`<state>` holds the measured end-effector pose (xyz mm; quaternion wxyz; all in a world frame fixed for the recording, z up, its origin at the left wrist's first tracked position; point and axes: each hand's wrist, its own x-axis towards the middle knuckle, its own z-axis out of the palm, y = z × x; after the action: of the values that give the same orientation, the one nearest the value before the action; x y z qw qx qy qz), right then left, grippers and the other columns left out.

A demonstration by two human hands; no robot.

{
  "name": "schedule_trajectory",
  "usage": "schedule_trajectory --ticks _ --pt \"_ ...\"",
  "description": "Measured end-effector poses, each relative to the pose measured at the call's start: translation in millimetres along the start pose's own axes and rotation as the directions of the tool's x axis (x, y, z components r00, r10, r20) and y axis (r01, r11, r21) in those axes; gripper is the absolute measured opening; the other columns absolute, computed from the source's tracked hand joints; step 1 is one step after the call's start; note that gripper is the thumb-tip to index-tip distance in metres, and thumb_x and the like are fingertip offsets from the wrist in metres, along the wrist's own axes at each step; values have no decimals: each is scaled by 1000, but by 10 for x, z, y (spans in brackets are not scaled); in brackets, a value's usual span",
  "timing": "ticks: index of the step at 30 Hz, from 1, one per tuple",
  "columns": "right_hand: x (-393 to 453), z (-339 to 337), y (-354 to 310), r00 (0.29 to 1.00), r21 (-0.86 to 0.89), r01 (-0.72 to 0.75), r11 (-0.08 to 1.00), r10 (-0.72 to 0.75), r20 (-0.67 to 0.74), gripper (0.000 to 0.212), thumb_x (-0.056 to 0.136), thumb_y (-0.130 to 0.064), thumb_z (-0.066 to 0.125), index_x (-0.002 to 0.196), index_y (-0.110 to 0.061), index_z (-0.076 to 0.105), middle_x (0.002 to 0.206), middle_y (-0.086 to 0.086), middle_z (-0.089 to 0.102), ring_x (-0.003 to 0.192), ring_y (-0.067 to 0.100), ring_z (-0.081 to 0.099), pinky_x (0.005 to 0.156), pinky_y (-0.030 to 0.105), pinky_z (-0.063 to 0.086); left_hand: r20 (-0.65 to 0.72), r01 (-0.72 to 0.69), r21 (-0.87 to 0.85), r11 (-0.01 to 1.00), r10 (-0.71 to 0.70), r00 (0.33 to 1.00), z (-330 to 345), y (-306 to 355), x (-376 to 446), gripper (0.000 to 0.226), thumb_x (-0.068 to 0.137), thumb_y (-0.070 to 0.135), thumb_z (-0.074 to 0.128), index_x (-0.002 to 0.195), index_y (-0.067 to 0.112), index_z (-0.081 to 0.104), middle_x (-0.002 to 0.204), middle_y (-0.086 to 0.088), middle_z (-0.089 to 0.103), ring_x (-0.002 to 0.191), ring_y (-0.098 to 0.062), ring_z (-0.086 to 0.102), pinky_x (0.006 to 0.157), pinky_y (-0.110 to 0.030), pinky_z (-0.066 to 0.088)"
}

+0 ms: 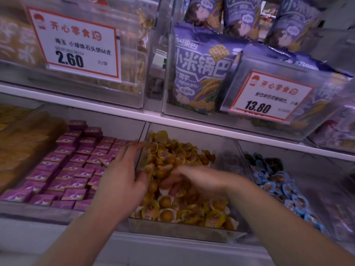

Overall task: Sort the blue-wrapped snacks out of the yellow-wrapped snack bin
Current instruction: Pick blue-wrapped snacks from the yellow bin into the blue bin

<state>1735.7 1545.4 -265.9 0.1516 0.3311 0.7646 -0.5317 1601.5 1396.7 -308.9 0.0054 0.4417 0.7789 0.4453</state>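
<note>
A clear bin in the middle of the lower shelf holds a heap of yellow-wrapped round snacks. To its right a second bin holds blue-wrapped snacks. My left hand rests at the yellow bin's left wall, fingers spread and pressed into the pile. My right hand lies palm down on the yellow heap with its fingers curled among the wrappers; it is blurred, and what it holds cannot be made out. No blue wrapper shows in the yellow bin.
Purple boxed snacks fill the bin on the left. The upper shelf carries purple snack bags and two price tags, 2.60 and 13.80. A white shelf lip runs along the front.
</note>
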Motion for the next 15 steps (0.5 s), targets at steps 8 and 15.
schedule_trajectory --ticks 8,15 --pt "248 -703 154 935 127 -25 992 68 -347 43 91 -46 47 113 -19 72 117 12 68 99 22 63 74 33 54 12 -8 14 1000 8 1000 -16 10 6 61 77 15 55 138 20 49 140 0 50 118 -24 54 90 -34 45" --pt "526 -483 29 783 -679 127 723 -493 -378 44 87 -48 39 120 -31 63 124 6 63 116 26 57 97 38 47 4 -11 14 1000 11 1000 -13 19 0 61 78 7 60 137 20 49 137 0 51 116 -27 56 88 -36 47"
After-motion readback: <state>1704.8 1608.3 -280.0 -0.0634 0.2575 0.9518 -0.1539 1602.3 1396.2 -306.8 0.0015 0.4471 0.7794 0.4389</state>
